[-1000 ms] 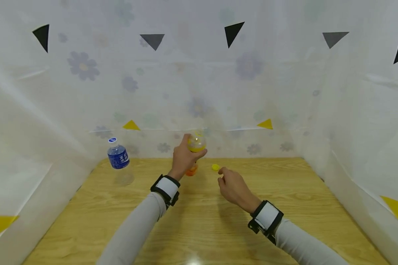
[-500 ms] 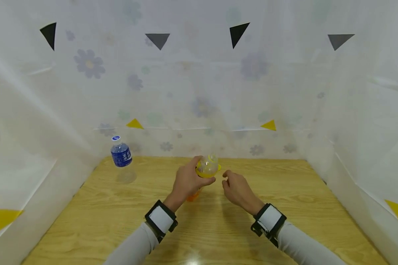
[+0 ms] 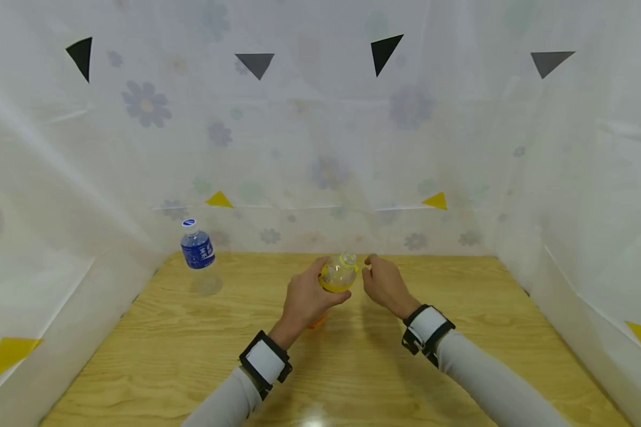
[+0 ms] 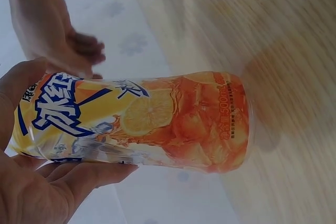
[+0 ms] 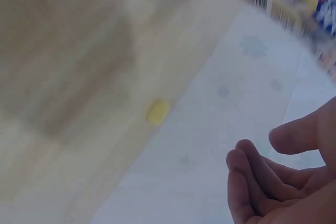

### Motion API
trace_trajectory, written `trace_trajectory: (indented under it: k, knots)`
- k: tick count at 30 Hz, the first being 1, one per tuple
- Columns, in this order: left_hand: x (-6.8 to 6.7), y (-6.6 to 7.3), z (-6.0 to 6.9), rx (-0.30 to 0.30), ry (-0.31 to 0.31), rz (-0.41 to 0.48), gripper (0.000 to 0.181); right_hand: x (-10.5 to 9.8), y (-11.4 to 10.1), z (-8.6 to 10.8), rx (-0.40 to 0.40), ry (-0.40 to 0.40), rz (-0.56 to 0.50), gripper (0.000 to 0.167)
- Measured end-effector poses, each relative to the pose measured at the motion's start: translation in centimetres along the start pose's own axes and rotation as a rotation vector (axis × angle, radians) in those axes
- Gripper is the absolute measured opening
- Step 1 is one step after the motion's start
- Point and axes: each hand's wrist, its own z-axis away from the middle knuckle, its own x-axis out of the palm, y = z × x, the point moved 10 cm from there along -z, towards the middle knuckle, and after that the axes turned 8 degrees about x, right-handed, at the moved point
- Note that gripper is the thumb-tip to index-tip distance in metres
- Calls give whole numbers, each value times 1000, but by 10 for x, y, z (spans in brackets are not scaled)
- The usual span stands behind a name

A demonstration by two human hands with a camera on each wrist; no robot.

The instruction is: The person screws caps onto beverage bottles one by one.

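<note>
My left hand (image 3: 310,296) grips an iced-tea bottle (image 4: 173,121) with a yellow and orange label, its fingers and thumb around the upper body. In the head view the clear shoulder and uncapped neck (image 3: 348,257) show above the hand; most of the label is hidden. My right hand (image 3: 384,286) is just right of the neck, apart from it, with loosely curled fingers holding nothing. In the right wrist view its fingers (image 5: 241,182) and thumb stand apart. A yellow cap (image 5: 158,112) lies on the table near the back edge, largely hidden behind the bottle in the head view.
On the left of the wooden table (image 3: 246,379) stands a capped clear bottle with a blue label (image 3: 198,252). White flowered sheeting (image 3: 320,130) encloses the back and both sides, bearing black, grey and yellow triangles.
The left hand has brought the iced-tea bottle nearer and to the right. My right hand has lifted slightly beside the neck. The blue-labelled bottle has stayed put.
</note>
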Motion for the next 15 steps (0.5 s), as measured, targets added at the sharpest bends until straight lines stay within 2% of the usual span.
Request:
trace_trajectory:
  k: [3,6,11,15]
  knots:
    - [-2,0,-1,5,8,-7,76,-3,-4,-30,9,55,-5,35]
    - [-3,0,-1,8,7,-21,77,4,-1,-54,20,115,33,39]
    - [-2,1,0,15,7,-15,76,34,17,-72,24,210,209,36]
    - [-3,0,1,7,2,0,75,67,37,-75,75,189,258,38]
